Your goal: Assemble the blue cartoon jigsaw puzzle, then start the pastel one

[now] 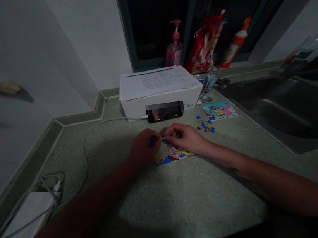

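Jigsaw pieces [175, 153] lie below as your left hand [145, 146] pinches a blue object [152, 141]; your right hand [183, 137] pinches something unclear [164, 138].

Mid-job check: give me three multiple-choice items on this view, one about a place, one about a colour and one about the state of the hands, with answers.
1. Where are the loose blue puzzle pieces?
A. In the steel sink
B. On the stone counter, beside the colourful rectangular picture
C. On the white box

2. What colour is the pump bottle?
A. Blue
B. Green
C. Pink

3. How are the hands placed?
A. Left hand and right hand pinched close together above the joined puzzle pieces
B. Both flat on the white box
C. Both in the steel sink

1: B, they lie right beside the picture.
2: C, its body and pump are pink.
3: A, the fingertips nearly meet over the pieces.
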`<state>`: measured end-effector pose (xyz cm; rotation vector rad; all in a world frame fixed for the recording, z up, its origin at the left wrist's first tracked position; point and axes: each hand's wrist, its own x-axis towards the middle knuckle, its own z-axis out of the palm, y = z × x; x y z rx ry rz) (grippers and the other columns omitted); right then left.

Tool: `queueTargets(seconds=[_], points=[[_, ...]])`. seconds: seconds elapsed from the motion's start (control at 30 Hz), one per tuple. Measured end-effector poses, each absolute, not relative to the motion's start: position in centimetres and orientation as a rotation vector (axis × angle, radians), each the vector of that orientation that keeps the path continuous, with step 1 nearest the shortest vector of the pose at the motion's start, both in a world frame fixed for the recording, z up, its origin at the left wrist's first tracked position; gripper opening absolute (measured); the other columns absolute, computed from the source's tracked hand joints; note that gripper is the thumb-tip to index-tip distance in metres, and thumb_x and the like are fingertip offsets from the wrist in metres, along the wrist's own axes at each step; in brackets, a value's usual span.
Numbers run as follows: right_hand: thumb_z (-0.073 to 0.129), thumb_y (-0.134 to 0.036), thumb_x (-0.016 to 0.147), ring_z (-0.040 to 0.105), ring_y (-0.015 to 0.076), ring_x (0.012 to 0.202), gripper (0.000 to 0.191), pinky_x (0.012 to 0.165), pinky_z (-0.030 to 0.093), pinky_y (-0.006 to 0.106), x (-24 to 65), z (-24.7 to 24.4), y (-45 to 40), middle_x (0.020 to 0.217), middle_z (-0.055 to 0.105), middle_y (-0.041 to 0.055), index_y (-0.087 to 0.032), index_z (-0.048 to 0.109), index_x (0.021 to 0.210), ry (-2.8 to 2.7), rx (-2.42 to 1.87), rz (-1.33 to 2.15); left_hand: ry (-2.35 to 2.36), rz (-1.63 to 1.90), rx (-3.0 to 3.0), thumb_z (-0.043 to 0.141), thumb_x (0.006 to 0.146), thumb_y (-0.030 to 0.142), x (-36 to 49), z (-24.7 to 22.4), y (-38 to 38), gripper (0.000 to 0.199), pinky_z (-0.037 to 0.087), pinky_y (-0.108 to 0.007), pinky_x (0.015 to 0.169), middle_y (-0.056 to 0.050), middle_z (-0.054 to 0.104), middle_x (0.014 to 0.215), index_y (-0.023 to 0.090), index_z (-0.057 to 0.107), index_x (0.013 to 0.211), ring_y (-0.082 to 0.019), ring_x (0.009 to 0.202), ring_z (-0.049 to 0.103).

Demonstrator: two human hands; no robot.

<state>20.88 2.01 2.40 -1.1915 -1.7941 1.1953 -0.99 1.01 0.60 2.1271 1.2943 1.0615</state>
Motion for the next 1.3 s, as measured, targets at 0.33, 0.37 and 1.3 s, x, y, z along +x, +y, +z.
queueTargets(seconds=[0.33, 0.37, 1.3], points=[[0.071, -0.032, 0.09, 0.062, 0.0163, 0.066, 0.013, 0.06, 0.049, 0.029, 20.1, 3.1, 2.7, 0.075, 0.069, -0.0002, -0.02, 0.073, 0.095, -1.75, -1.178, 1.282, 1.25, 1.1, 1.993, 0.068, 0.089, 0.022, -1.1, 0.1, 1.2, 0.008, 0.058, -0.032, 0.081, -0.001, 0.078, 0.089, 0.023, 0.073, 0.096, -0.018, 0.082, 0.071], [0.07, -0.032, 0.09, 0.061, 0.016, 0.064, 0.013, 0.059, 0.049, 0.028, 20.1, 3.2, 2.8, 0.075, 0.068, -0.0004, -0.02, 0.074, 0.095, -1.748, -1.178, 1.283, 1.25, 1.091, 1.989, 0.068, 0.09, 0.023, -1.2, 0.1, 1.2, 0.008, 0.058, -0.032, 0.08, -0.001, 0.078, 0.088, 0.023, 0.073, 0.095, -0.018, 0.081, 0.071], [0.066, -0.016, 0.085, 0.062, 0.0162, 0.057, 0.013, 0.063, 0.048, 0.03, 19.9, 2.8, 1.8, 0.064, 0.07, -0.0027, -0.023, 0.077, 0.087, -2.137, -1.161, 1.396, 1.4, 1.135, 1.862, 0.066, 0.091, 0.02, -1.1, 0.2, 1.8, 0.011, 0.061, -0.032, 0.086, -0.002, 0.081, 0.095, 0.022, 0.074, 0.097, -0.019, 0.087, 0.075]])
